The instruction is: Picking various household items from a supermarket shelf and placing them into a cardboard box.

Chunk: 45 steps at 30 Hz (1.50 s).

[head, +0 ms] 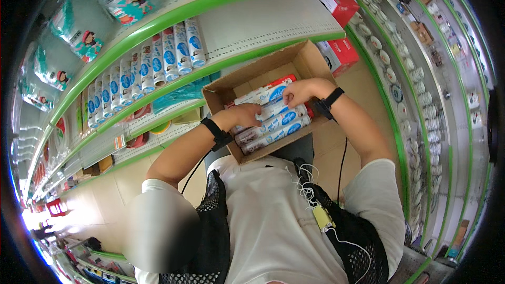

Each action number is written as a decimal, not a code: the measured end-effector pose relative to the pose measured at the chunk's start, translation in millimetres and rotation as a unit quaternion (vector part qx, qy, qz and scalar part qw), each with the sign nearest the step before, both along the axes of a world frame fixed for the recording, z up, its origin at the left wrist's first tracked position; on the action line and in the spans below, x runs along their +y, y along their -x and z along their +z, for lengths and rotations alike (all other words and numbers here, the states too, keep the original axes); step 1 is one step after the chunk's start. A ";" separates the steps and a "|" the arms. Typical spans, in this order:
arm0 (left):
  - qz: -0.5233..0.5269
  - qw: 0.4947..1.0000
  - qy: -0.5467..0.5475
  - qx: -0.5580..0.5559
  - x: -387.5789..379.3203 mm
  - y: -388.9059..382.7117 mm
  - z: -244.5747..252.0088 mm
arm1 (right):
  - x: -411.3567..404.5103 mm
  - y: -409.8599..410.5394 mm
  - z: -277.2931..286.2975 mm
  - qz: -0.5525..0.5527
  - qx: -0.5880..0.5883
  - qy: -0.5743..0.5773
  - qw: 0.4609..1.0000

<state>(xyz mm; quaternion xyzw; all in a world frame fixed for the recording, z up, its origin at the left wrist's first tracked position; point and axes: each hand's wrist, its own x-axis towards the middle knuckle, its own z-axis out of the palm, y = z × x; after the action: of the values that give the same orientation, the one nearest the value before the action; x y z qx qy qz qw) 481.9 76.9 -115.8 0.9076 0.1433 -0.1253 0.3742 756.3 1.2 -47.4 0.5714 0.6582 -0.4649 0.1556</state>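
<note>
Several wrapped rolls (272, 126) with blue oval labels lie side by side in an open cardboard box (221, 83) in front of my body. My left hand (246, 115) reaches over the box's left side, its fingers on the rolls. From the right, my right hand (302, 91) bends its fingers down onto the far end of a roll in the middle. Whether either hand grips a roll I cannot tell, as the fingertips are partly hidden. Similar rolls (158, 61) stand in a row on the shelf at upper left.
The green-edged shelf (252, 15) holds the row of rolls; packaged teal items (134, 4) sit above it. Red boxes (343, 55) stand beyond the cardboard box. Shelves of round ceramic-looking ware (388, 57) run down the right. A white cable (309, 189) hangs on my chest.
</note>
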 end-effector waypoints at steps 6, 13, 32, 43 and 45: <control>0.067 0.994 0.076 -0.038 23.7 20.9 56.6 | 71.4 63.8 60.0 -0.177 0.293 -0.193 0.920; 0.175 0.972 0.140 -0.073 44.4 59.7 71.5 | 178.7 172.3 62.8 -0.316 0.208 -0.290 0.879; 0.201 0.833 -0.256 -0.448 31.9 47.1 181.2 | 51.8 -2.3 77.7 -0.427 0.511 -0.131 0.734; -0.012 0.991 -0.035 -0.129 36.2 -13.0 83.6 | -27.5 -55.8 70.5 -0.342 0.331 -0.068 0.877; 0.025 0.998 0.053 -0.032 36.3 -20.4 78.3 | -16.3 -69.0 23.8 -0.221 0.265 -0.141 0.928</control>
<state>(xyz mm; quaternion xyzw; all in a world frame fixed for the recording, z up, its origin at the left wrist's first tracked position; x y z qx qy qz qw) 502.3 113.1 -37.4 0.8862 0.1475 -0.0943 0.4289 825.3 -15.1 -23.6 0.5741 0.5913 -0.5244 -0.2139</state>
